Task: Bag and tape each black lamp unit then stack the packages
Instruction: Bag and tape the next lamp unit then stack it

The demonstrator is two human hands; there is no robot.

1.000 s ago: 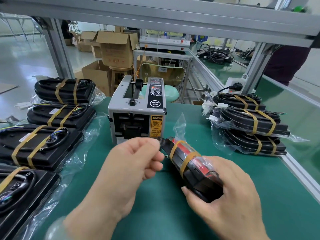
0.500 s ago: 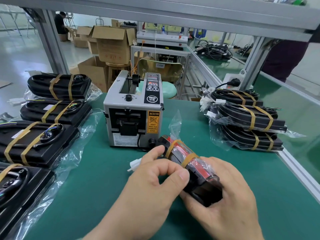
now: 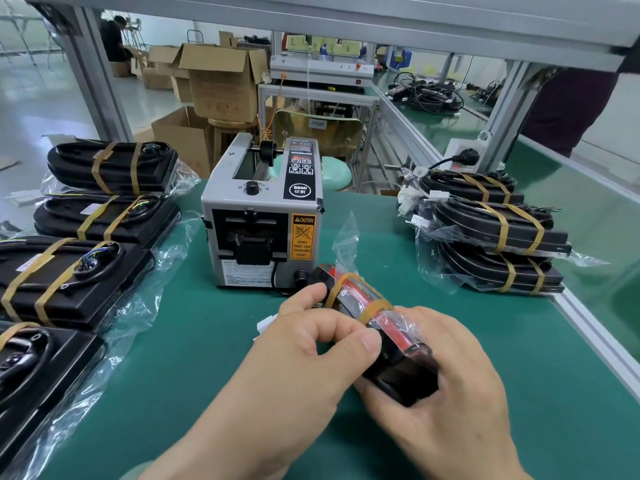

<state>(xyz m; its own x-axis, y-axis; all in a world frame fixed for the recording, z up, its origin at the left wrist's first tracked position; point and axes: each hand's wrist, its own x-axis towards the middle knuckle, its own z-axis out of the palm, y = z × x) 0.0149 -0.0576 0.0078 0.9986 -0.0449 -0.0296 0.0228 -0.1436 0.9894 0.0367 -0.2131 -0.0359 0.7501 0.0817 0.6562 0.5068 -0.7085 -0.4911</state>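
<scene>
A black lamp unit (image 3: 367,306) with a red lens lies tilted in a clear plastic bag, banded by two tan tape strips, just in front of the tape dispenser (image 3: 263,216). My right hand (image 3: 446,386) grips its near end from below and the right. My left hand (image 3: 308,358) pinches the bag and unit on the left side, thumb across the top. A white connector (image 3: 268,322) pokes out beside my left fingers. A stack of three taped, bagged units (image 3: 491,233) lies at the right.
Several black lamp units (image 3: 104,216) with tan bands lie on loose clear bags along the left of the green mat (image 3: 194,341). An aluminium rail (image 3: 595,341) edges the bench at right. Cardboard boxes (image 3: 221,84) and a frame post (image 3: 93,74) stand behind.
My left hand came down from in front of the dispenser onto the bagged unit and now pinches it. My right hand kept its hold. The view tipped slightly downward.
</scene>
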